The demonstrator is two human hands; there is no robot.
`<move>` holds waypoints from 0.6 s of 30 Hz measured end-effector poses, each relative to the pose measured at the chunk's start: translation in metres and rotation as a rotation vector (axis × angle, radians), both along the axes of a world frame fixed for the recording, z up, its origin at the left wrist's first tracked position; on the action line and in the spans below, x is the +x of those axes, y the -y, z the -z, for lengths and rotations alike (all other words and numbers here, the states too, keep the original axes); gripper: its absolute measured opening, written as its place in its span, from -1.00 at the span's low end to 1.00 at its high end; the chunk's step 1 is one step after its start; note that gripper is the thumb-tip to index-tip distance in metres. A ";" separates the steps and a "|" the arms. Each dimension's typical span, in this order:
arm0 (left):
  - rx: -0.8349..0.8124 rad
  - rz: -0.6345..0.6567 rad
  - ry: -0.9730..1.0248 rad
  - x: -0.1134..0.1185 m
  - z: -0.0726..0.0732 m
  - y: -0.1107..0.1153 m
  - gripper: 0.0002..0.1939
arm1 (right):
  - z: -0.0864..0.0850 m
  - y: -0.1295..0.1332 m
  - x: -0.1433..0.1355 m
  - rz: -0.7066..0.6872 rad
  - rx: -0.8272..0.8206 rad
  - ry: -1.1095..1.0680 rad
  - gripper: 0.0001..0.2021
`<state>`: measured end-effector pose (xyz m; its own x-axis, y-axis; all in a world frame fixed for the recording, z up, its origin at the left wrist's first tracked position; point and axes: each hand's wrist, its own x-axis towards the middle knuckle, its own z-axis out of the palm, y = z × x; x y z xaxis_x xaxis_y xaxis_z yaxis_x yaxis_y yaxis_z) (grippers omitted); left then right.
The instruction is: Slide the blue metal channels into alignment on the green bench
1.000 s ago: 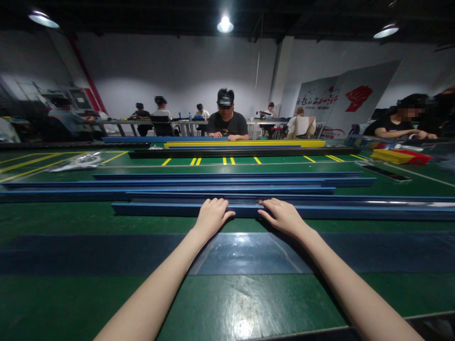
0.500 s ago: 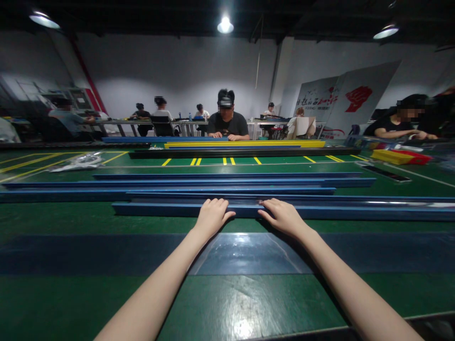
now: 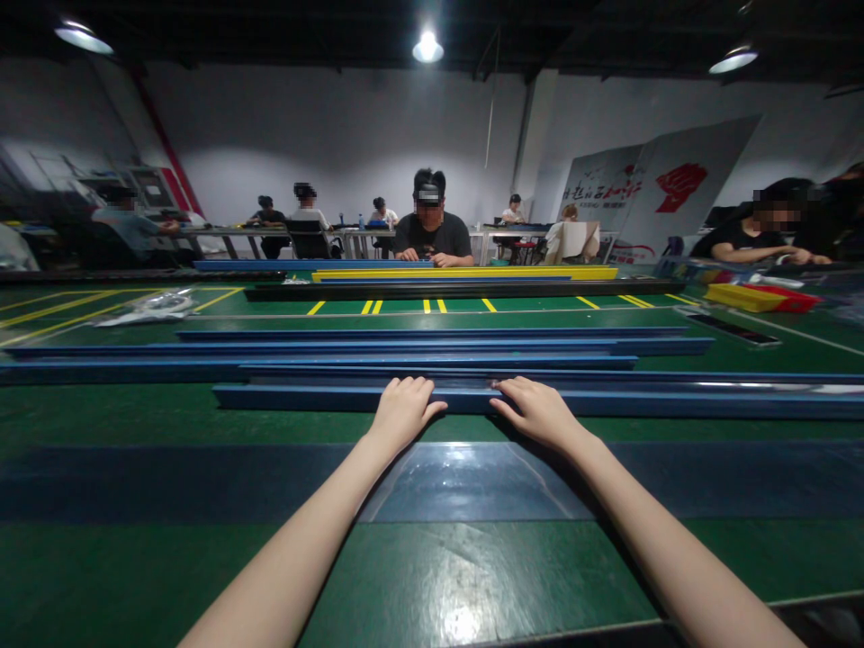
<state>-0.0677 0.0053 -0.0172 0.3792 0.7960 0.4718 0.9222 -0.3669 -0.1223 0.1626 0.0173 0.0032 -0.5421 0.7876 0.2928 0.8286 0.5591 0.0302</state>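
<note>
A long blue channel (image 3: pixel 303 398) lies crosswise on the green table (image 3: pixel 432 576). My left hand (image 3: pixel 403 409) rests over it left of centre, fingers over the top and thumb along the near wall. To the right, my right hand (image 3: pixel 536 409) grips the same channel, its fingertips reaching inside and its thumb at the near wall. More blue channels (image 3: pixel 202 347) lie just beyond. Nearer to me, a flat transparent strip (image 3: pixel 465 481) stretches across the table under my forearms.
Farther back lie a yellow channel (image 3: pixel 472 273) and a black bar (image 3: pixel 459 290). A plastic bag (image 3: pixel 158 306) is at the left, a yellow tray (image 3: pixel 739 298) and a dark flat object (image 3: pixel 735 329) at the right. A person (image 3: pixel 432 236) sits opposite; others sit around.
</note>
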 end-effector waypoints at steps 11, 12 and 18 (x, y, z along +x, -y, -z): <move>-0.007 -0.006 -0.007 0.000 0.000 0.000 -0.67 | 0.000 0.000 0.001 -0.006 0.010 0.009 -0.67; -0.007 -0.006 -0.005 0.000 0.000 0.000 -0.67 | 0.000 0.000 0.000 -0.008 0.013 0.015 -0.67; -0.006 -0.002 0.003 0.000 0.000 0.000 -0.68 | 0.001 -0.001 -0.007 -0.013 0.044 0.041 -0.65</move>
